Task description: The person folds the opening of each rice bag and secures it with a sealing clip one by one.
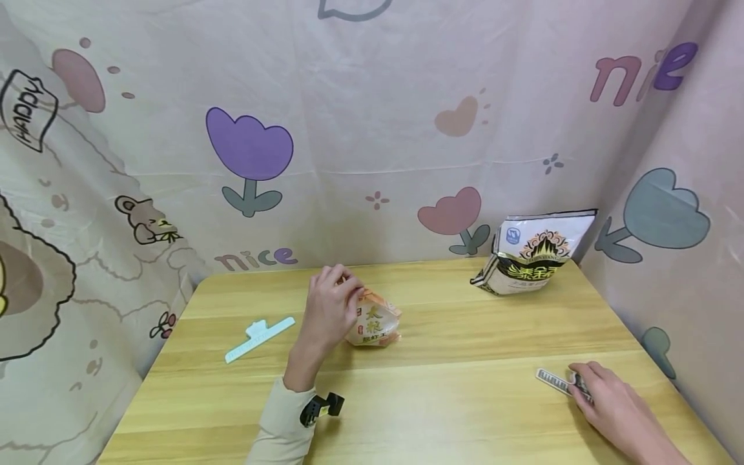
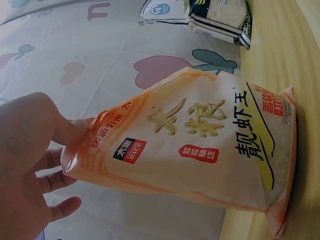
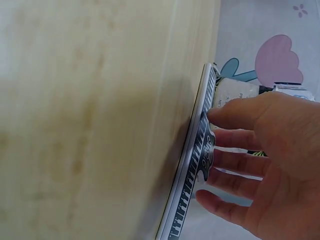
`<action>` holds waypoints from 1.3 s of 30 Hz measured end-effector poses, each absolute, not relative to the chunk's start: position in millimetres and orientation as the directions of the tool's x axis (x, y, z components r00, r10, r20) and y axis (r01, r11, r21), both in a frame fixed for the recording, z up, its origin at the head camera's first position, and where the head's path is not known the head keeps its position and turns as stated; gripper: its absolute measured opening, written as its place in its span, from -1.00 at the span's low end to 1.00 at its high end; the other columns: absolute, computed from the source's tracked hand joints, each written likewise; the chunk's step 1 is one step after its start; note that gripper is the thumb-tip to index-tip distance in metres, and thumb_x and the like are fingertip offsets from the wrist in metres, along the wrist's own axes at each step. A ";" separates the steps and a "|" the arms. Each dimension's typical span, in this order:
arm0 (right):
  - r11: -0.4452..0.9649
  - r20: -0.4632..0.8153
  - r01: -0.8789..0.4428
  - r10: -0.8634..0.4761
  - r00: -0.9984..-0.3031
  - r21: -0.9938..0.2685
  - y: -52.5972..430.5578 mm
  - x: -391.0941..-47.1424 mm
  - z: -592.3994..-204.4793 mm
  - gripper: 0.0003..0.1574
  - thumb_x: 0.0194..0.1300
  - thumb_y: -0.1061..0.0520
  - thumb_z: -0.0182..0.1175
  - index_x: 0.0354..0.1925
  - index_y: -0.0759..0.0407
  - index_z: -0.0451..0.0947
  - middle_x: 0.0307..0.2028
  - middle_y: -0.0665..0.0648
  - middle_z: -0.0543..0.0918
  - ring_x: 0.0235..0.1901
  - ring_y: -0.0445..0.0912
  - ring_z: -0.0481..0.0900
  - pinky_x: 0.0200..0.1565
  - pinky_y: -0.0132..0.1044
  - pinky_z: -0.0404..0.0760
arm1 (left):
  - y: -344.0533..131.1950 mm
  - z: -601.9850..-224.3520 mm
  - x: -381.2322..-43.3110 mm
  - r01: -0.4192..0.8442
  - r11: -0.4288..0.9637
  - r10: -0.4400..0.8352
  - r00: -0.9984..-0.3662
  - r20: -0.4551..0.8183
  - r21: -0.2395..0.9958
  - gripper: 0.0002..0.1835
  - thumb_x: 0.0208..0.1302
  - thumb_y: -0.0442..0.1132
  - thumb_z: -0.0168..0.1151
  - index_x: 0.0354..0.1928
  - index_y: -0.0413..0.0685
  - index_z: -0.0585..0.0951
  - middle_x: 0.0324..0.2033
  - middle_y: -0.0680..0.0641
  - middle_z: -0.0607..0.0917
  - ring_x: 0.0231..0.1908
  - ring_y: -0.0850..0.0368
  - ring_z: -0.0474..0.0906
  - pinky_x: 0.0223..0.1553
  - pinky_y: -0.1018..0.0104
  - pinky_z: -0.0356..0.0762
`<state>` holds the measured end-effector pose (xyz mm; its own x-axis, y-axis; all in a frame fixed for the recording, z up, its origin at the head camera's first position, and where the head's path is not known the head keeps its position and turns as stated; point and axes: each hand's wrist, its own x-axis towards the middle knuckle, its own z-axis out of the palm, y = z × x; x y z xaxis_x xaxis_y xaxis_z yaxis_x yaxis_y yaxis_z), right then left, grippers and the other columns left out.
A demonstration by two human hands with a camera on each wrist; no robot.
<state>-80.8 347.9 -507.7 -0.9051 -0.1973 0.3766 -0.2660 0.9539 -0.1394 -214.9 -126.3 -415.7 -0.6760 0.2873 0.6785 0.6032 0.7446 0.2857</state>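
An orange and white bag of rice (image 2: 200,145) with gold and black lettering stands on the table, its base on the wood. My left hand (image 1: 331,310) pinches its top edge between thumb and fingers, the other fingers spread apart in the left wrist view. At the table's right side, my right hand (image 1: 616,407) holds a long bag clip (image 3: 192,165) printed with black and white piano keys. The thumb is on the clip's strip and the fingertips are at its dark, lettered grip tab. One end of the clip (image 1: 552,380) sticks out past the fingers, low over the table.
Left of the rice bag lies a pale mint bag clip (image 1: 259,339). A larger white and black bag (image 1: 531,255) stands at the back right of the wooden table (image 1: 442,413). A patterned cloth (image 1: 360,116) hangs behind and along both sides.
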 end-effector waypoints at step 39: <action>0.972 0.186 -0.175 -0.145 -0.972 -0.156 339.9 -90.3 -480.1 -0.77 0.16 0.37 0.37 -0.31 0.10 0.57 -0.43 -0.02 0.49 -0.48 -0.14 0.34 -0.48 -0.18 0.41 | -124.7 -413.2 -211.9 0.603 0.747 0.296 -0.678 0.673 0.279 -0.93 0.28 -0.39 0.37 -0.30 -0.06 0.75 -0.22 -0.05 0.62 -0.11 -0.07 0.50 -0.01 -0.04 0.42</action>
<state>-90.3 339.9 -480.1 -0.9717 -0.1454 0.1861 -0.1753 0.9721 -0.1560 -211.9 -124.7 -413.2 -0.6782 0.2959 0.6726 0.6030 0.7472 0.2793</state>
